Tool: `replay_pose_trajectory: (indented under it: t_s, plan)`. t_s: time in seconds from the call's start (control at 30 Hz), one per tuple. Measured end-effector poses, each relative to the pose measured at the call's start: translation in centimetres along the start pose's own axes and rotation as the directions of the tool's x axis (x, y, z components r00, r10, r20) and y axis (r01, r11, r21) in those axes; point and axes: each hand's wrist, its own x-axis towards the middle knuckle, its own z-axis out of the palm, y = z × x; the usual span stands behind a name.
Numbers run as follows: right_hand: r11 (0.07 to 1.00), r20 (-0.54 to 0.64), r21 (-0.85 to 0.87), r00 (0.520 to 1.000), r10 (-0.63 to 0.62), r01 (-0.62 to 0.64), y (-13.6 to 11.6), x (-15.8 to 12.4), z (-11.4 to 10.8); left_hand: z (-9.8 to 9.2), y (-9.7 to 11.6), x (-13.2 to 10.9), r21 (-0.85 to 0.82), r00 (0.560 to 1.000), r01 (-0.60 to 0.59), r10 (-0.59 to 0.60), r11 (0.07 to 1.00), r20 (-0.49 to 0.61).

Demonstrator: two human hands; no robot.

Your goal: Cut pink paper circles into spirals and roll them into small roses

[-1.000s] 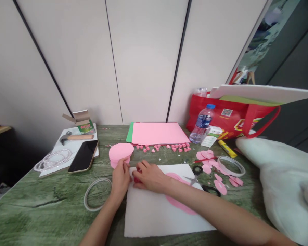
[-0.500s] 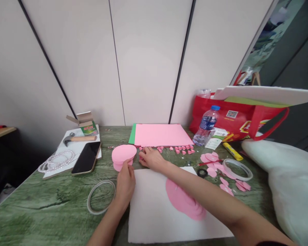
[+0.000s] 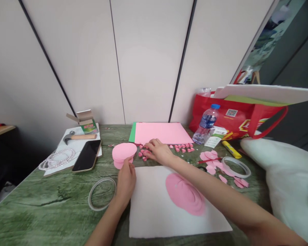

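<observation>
My left hand is closed at the lower right edge of a stack of pink paper ovals, its thumb and fingertips pinching there. Beside the stack lie several small pink rosebud-like pieces. Over their right side reaches my right hand, palm down, fingers stretched and a little apart; its fingertips touch or nearly touch the pieces. More such pieces sit further right. Beneath my right forearm, a pile of larger pink paper shapes rests on a white foam-like board.
At left are a tape roll, a phone, a hammer, a bead string and an open box. Right: a water bottle, red bag, glue stick, paper petals and another tape roll.
My right hand has shifted to the right and spread its fingers, uncovering several small pink pieces on its left. My left hand stays at the ovals.
</observation>
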Motion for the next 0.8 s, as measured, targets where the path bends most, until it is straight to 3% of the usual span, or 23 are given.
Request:
replay_pose_trajectory:
  t_s: [0.2,0.3,0.37,0.5,0.67,0.8]
  plan:
    - [0.995,0.014,0.050,0.996,0.085,-0.085,3.3,-5.6,-2.1,0.3,-0.2,-0.1,0.070,0.996,-0.067,0.063,0.995,0.060]
    - [0.971,0.033,0.138,0.980,0.194,-0.197,4.5,-9.3,-3.4,0.2,0.1,-0.2,0.140,0.990,-0.096,0.080,0.985,0.116]
    - [0.926,0.114,0.282,0.967,0.226,-0.250,4.7,-11.7,-4.5,0.0,0.5,-0.2,0.197,0.983,-0.118,0.088,0.973,0.158]
    - [0.842,0.284,0.460,0.945,0.163,-0.283,3.4,-15.3,-6.2,-0.4,1.6,-0.5,0.319,0.964,-0.168,0.088,0.933,0.250]
    - [0.863,0.319,0.385,0.925,0.207,-0.326,1.6,-16.4,-5.9,-0.4,3.1,-1.0,0.452,0.935,-0.221,0.055,0.864,0.351]
    - [0.872,0.269,0.427,0.954,0.132,-0.241,2.1,-15.6,-5.5,-0.6,4.4,-1.2,0.520,0.914,-0.256,0.030,0.815,0.404]
